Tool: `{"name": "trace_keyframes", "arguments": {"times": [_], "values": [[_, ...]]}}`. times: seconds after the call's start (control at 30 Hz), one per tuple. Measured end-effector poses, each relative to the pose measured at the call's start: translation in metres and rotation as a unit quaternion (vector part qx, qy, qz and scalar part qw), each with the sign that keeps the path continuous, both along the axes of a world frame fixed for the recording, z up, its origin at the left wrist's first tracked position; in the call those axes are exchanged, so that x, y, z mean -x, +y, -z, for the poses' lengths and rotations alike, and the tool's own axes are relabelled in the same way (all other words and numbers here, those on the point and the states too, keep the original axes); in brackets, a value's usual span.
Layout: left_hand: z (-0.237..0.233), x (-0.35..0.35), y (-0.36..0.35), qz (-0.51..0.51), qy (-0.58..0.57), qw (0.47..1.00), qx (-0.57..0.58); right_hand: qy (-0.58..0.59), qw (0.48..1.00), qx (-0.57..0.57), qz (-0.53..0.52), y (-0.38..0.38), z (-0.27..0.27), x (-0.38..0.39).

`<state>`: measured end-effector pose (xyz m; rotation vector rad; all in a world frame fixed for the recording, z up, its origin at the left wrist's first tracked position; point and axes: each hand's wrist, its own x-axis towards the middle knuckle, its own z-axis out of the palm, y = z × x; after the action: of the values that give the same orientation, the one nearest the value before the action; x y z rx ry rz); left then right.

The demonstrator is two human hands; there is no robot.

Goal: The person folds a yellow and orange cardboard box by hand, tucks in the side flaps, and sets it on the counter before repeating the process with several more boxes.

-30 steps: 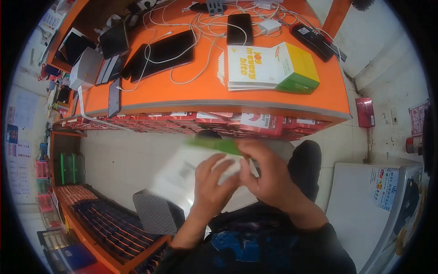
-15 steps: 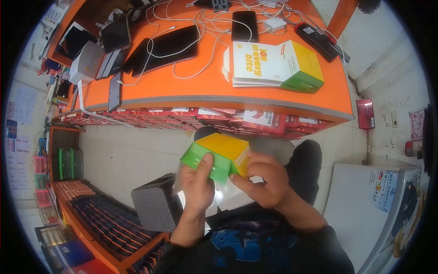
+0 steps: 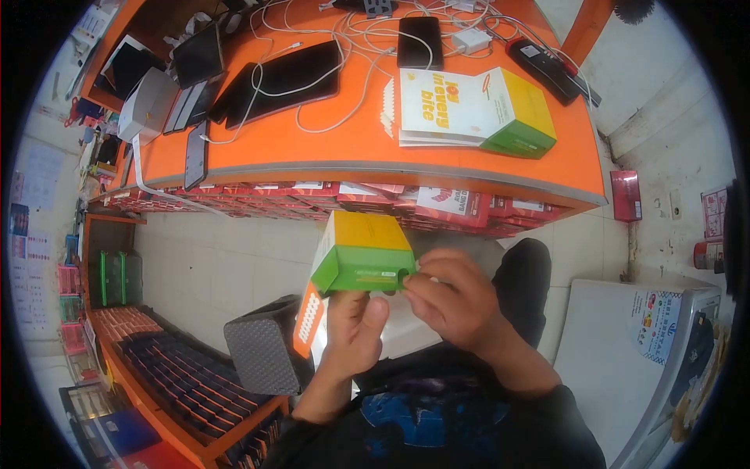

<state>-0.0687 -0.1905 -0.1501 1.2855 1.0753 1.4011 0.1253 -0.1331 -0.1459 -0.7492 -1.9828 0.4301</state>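
A yellow and green carton [image 3: 363, 248] is in front of my body, its green panel facing me and an orange and white flap hanging at its left. Under the green panel, my left hand [image 3: 353, 332] holds the carton from below, thumb apart from the palm. Fingers of my right hand [image 3: 453, 301] are pinched at the green panel's right corner, beside a small dark opening. White material lies beneath my hands.
Ahead is an orange table [image 3: 266, 148] with tablets, phones, tangled white cables and a stack of flat white, yellow and green cartons [image 3: 457, 105]. A grey woven box [image 3: 264, 348] stands at lower left. A white cabinet [image 3: 613, 352] stands at right.
The carton has turned so that its green panel now faces me, and its orange and white flap shows at the left. My left thumb has come off the green panel.
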Motion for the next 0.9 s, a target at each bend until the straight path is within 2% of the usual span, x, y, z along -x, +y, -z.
{"name": "trace_keyframes", "arguments": {"times": [0.03, 0.1, 0.13, 0.17, 0.27, 0.33, 0.43, 0.5, 0.7, 0.9], "values": [[-0.001, -0.001, -0.001, 0.001, 0.0, 1.0, 0.0, 0.0, 1.0, 0.0, 0.001, -0.001, 0.0, 0.0], [-0.003, -0.002, -0.003, 0.015, 0.019, 0.993, 0.114, 0.061, 0.986, 0.147, 0.037, -0.005, -0.001, 0.002], [0.002, 0.001, 0.002, 0.006, 0.098, 0.991, 0.086, 0.061, 0.986, 0.148, 0.037, -0.004, 0.0, 0.003], [0.005, 0.001, 0.001, 0.005, 0.098, 0.991, 0.087, 0.08, 0.985, 0.145, 0.037, -0.001, 0.003, 0.004], [0.01, -0.007, 0.0, -0.025, 0.045, 0.989, 0.136, 0.103, 0.983, 0.146, 0.036, -0.002, 0.005, 0.007], [0.012, -0.014, 0.004, -0.061, -0.084, 0.991, 0.087, 0.107, 0.983, 0.148, 0.034, -0.005, 0.006, 0.01], [0.003, -0.016, 0.006, -0.08, -0.111, 0.986, 0.094, 0.098, 0.985, 0.134, 0.039, -0.008, 0.009, 0.014], [0.009, -0.014, 0.003, -0.083, -0.105, 0.987, 0.089, 0.111, 0.989, 0.093, 0.032, -0.01, 0.008, 0.016], [0.019, -0.006, 0.003, -0.058, -0.115, 0.99, 0.065, 0.13, 0.979, 0.157, 0.024, -0.011, -0.003, 0.013], [0.019, -0.009, 0.003, -0.076, -0.096, 0.992, 0.043, 0.131, 0.983, 0.131, -0.009, -0.013, 0.005, 0.015]]}}
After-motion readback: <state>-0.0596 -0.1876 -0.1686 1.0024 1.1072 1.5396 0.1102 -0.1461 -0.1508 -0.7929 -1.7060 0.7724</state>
